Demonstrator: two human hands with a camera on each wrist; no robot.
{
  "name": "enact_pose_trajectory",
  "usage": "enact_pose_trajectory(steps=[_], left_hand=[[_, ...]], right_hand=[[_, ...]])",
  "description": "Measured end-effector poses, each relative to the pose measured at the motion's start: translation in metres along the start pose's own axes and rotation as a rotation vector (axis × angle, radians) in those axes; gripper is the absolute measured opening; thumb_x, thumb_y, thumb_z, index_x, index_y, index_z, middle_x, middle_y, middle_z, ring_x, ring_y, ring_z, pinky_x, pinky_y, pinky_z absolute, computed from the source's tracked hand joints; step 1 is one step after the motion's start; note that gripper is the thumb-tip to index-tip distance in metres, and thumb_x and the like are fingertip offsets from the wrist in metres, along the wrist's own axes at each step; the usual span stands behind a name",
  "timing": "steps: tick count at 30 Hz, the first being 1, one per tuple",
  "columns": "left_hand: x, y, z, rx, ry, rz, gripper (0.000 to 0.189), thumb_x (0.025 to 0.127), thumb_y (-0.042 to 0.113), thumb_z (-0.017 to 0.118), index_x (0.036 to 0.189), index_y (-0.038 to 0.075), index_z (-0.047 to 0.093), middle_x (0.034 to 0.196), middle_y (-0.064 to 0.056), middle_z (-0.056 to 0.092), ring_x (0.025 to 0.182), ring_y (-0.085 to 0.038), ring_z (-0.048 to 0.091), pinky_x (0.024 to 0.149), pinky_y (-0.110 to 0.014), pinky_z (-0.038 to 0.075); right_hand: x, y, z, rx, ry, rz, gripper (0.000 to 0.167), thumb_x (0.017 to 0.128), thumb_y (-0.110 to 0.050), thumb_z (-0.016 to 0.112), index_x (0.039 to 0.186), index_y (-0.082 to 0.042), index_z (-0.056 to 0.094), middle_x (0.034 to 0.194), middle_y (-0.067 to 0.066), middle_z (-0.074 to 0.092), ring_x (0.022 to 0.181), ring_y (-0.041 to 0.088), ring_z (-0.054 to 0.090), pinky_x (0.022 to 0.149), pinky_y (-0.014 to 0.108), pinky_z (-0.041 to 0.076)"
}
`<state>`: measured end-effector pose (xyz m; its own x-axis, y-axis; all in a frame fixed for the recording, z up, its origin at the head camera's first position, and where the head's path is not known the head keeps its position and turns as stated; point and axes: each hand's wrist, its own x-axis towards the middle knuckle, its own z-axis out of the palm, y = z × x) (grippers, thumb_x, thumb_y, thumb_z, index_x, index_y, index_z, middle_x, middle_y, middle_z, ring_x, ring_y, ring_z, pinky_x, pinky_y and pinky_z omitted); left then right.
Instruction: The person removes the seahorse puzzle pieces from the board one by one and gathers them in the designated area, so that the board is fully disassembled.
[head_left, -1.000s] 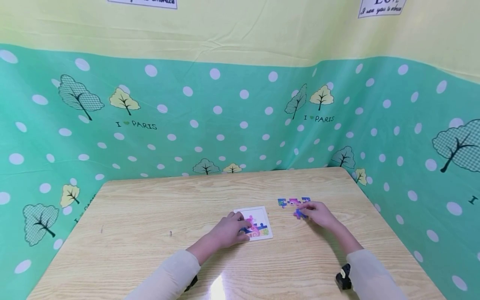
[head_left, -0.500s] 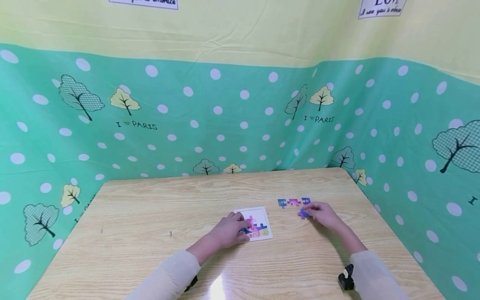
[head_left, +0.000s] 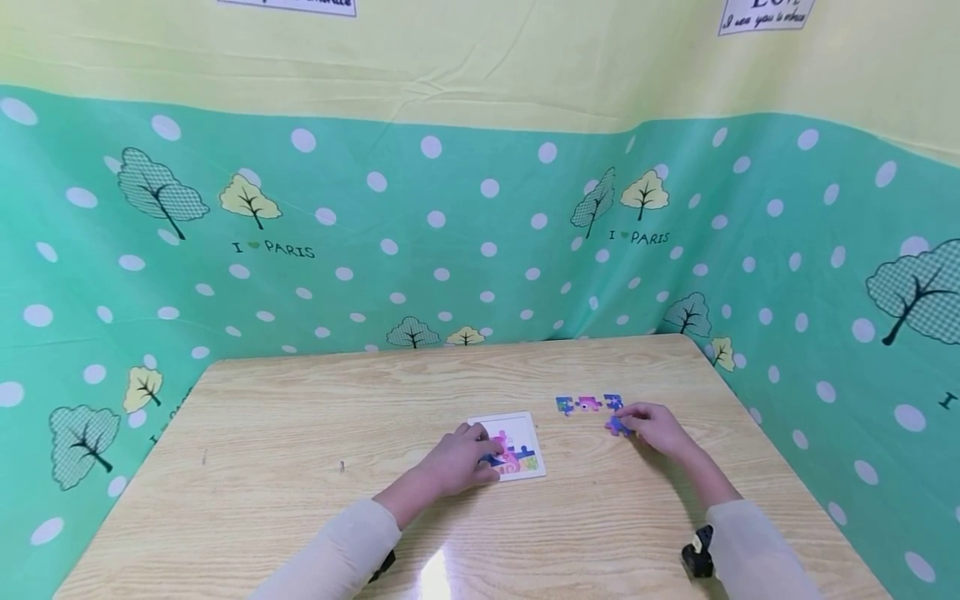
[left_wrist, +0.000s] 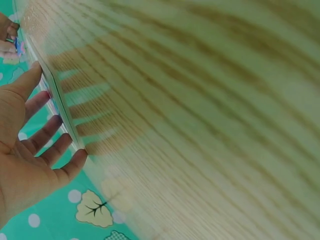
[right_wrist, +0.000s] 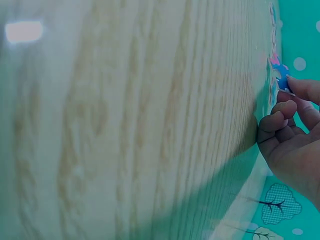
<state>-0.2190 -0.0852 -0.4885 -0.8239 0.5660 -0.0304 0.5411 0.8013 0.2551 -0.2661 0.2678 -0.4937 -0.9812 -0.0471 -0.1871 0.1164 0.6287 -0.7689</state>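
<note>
My left hand [head_left: 459, 461] rests on a white-framed puzzle board [head_left: 535, 442], its fingertips and thumb touching the left part and edge. Pink, blue and yellow pieces lie in the board's lower part; the fingers hide some of them. In the left wrist view the left hand's fingers [left_wrist: 52, 135] are spread along the board's edge. Between thumb and index finger, my right hand [head_left: 657, 428] pinches a blue and pink puzzle piece [head_left: 617, 426], tilted up in the right wrist view. Just beyond it lie a pink puzzle piece [head_left: 588, 404] and two blue ones, in a row.
The wooden table [head_left: 360, 417] carries a small dark mark [head_left: 342, 467] on the left. A green dotted curtain [head_left: 450, 250] hangs along the back and sides. A black wrist device [head_left: 698, 557] sits below the right sleeve.
My right hand has moved a little to the right with the puzzle piece, uncovering more of the rightmost blue piece in the row. The left hand has stayed on the board.
</note>
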Motion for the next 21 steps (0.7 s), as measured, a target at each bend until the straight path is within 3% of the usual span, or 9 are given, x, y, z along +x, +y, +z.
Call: enact_pose_trajectory(steps=[21], left_hand=[[-0.0001, 0.0004, -0.0005, 0.004, 0.008, 0.009, 0.042, 0.086, 0.042, 0.064, 0.122, 0.023, 0.062, 0.114, -0.003, 0.056, 0.101, -0.018, 0.049, 0.080, -0.037, 0.047]], right_hand=[[0.0073, 0.0070, -0.0036, -0.077, 0.011, 0.006, 0.029, 0.094, -0.015, 0.054, 0.116, 0.004, 0.059, 0.098, 0.014, 0.059, 0.082, 0.019, 0.050, 0.065, 0.027, 0.043]])
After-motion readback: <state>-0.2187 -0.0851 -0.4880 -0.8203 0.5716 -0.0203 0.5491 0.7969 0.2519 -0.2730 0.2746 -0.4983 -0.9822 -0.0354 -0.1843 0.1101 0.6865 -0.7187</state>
